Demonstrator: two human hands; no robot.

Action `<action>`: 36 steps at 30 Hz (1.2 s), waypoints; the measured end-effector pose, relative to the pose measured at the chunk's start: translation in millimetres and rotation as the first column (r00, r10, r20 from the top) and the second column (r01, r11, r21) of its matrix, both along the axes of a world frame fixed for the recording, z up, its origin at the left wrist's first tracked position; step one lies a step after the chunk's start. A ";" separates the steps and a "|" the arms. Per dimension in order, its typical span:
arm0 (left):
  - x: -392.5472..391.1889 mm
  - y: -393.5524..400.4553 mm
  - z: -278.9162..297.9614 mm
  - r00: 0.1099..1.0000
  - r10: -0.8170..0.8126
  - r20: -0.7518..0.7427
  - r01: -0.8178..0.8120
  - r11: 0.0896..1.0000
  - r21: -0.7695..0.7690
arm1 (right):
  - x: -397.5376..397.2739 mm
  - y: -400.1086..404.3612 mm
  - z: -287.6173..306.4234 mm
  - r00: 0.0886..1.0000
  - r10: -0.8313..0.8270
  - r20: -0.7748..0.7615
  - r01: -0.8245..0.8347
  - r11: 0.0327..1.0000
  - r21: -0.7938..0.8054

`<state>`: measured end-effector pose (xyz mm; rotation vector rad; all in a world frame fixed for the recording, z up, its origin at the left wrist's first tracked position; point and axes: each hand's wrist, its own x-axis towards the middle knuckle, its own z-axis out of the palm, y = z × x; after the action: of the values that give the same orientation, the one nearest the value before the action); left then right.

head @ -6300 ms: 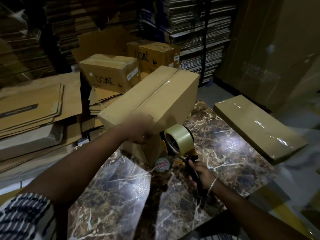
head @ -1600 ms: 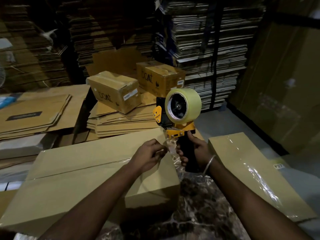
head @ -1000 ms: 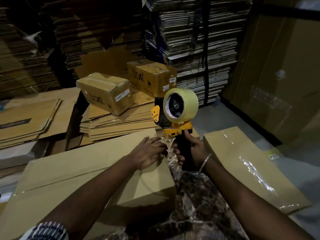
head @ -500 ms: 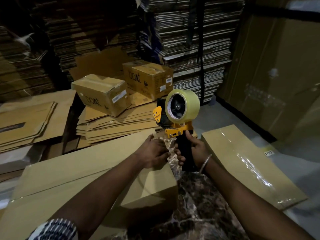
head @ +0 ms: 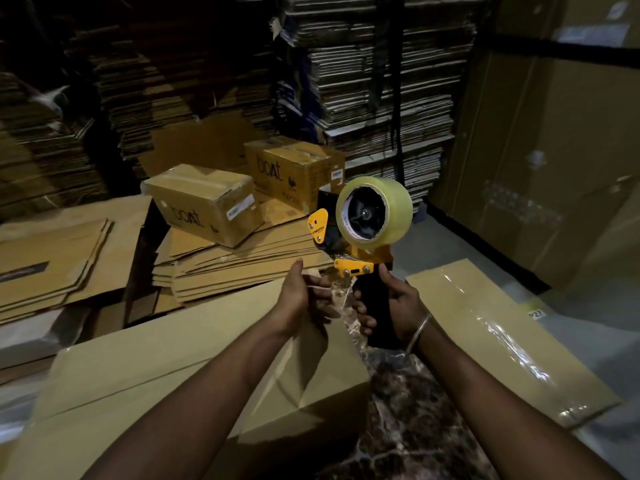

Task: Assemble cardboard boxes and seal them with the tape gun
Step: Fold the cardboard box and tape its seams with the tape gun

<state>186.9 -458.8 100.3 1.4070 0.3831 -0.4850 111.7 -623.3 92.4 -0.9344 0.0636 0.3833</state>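
Observation:
A long plain cardboard box lies on the marble table, a taped seam running along its top. My right hand grips the black handle of the yellow tape gun, held upright above the box's right end, its clear tape roll on top. My left hand pinches the crinkled loose end of tape that hangs below the gun's blade, just left of the handle.
A flat plastic-wrapped cardboard bundle lies to the right. Stacks of flattened cartons sit behind the box, with two sealed "boat" boxes on them. Tall piles of cardboard fill the back, and large brown cartons stand at right.
My left hand has lifted off the box's end and now pinches the loose tape under the gun. The tape gun stays upright in my right hand.

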 end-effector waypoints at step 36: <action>101.9 -3.7 5.6 0.714 -0.696 0.076 0.216 0.322 0.922 | -61.9 31.2 -27.2 0.961 -0.241 -0.136 0.193 0.935 -0.297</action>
<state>288.8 -462.5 105.9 2.6586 -0.3134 -0.3949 49.8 -592.1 65.2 -1.1607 0.3850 0.2498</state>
